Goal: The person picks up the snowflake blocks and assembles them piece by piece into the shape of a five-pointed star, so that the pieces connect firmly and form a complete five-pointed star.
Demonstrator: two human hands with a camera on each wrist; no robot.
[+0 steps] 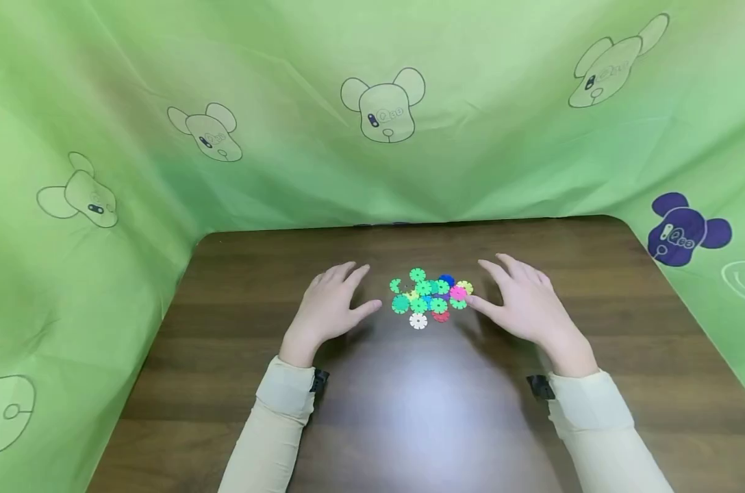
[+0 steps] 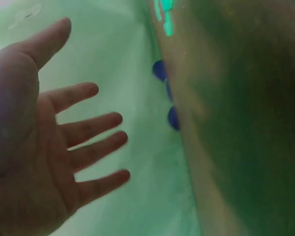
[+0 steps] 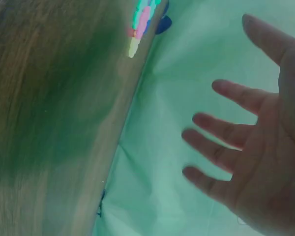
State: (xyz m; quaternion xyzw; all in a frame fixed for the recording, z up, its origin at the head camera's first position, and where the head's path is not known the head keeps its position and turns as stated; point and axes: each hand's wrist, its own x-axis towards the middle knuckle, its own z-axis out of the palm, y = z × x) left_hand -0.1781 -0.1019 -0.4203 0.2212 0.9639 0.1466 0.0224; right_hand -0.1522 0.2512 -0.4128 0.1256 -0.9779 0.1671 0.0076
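A loose pile of notched plastic discs, most of them green (image 1: 438, 305), lies on the brown wooden table (image 1: 237, 329). Among them are a white disc (image 1: 418, 321), a pink disc (image 1: 458, 293), a red disc (image 1: 441, 317) and a blue disc (image 1: 446, 280). Left of the pile, my left hand (image 1: 329, 305) hovers with spread fingers and holds nothing. On the other side my right hand (image 1: 523, 301) is spread too, its thumb tip right by the pink disc in the head view. Both wrist views show bare palms with fingers extended.
Green fabric (image 1: 274, 178) printed with bear-like heads hangs behind the table and along its sides. Long pale sleeves cover both forearms, and a dark strap (image 1: 540, 387) shows at the right wrist. Light glares off the table between the forearms.
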